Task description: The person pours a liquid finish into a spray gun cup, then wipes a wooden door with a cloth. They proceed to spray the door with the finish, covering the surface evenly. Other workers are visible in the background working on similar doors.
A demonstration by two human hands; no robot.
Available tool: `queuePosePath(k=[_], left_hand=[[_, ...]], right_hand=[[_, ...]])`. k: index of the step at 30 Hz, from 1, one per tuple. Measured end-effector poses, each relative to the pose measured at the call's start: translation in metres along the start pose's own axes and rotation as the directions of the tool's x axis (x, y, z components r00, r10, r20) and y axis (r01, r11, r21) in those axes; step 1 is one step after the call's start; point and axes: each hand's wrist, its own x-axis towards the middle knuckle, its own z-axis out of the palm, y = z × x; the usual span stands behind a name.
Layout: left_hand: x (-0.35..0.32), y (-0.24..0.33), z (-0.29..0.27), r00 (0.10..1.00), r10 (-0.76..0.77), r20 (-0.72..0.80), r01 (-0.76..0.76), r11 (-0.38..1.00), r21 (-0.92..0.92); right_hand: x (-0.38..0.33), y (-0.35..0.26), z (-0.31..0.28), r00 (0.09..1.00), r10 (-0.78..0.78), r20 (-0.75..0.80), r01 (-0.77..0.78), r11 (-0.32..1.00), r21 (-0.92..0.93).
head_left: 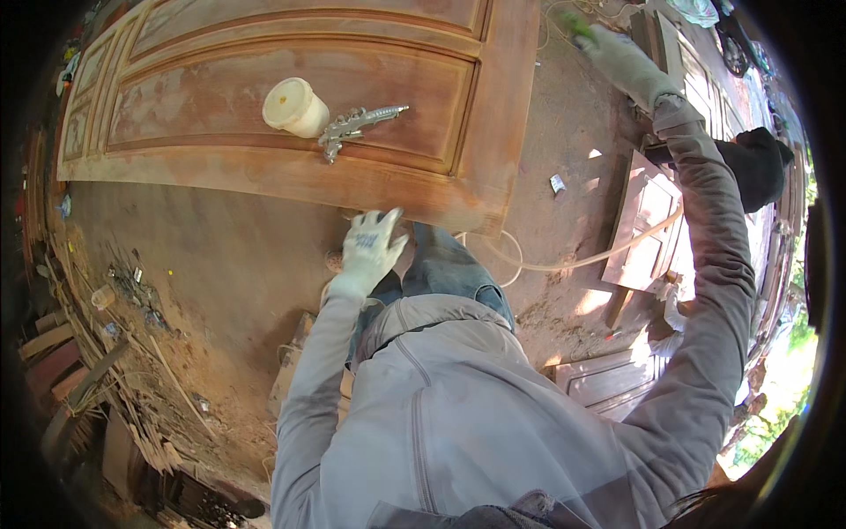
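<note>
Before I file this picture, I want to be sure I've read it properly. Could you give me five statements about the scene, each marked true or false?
1. The silver spray gun lies on the wooden door. True.
2. The left hand is bare. False: the left hand wears a mostly white glove.
3. The right hand is out past the door's right edge. True.
4. The white container is on the ground. False: the white container is on the door, beside the spray gun.
5. A pale hose shows to the right of the person's legs. True.
</note>
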Motion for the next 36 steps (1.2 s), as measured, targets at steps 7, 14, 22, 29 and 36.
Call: queuePosePath(k=[7, 14, 22, 29, 36], left_hand=[[0.113, 0.049, 0.061, 0.967, -0.174, 0.188, 0.223, 0.934, -0.281], [0.136, 0.050, 0.052, 0.775, -0.240, 0.585, 0.624, 0.435, -0.649], [0.131, 0.050, 0.039, 0.775, -0.222, 0.592, 0.609, 0.514, -0.604], [0.040, 0.002, 0.063, 0.762, -0.462, 0.453, 0.591, 0.214, -0.778], [-0.087, -0.082, 0.094, 0.775, -0.626, 0.080, 0.531, 0.578, -0.619]], right_hand=[[-0.040, 0.044, 0.005, 0.894, 0.090, 0.439, -0.259, 0.904, 0.341], [-0.085, 0.058, 0.036, 0.752, 0.148, 0.643, -0.442, 0.837, 0.323], [-0.108, 0.064, 0.049, 0.938, 0.054, 0.343, -0.219, 0.859, 0.464], [0.002, 0.043, 0.017, 0.975, 0.166, -0.150, -0.079, 0.883, 0.463], [0.102, -0.023, 0.025, 0.974, 0.133, 0.185, -0.203, 0.872, 0.445]])
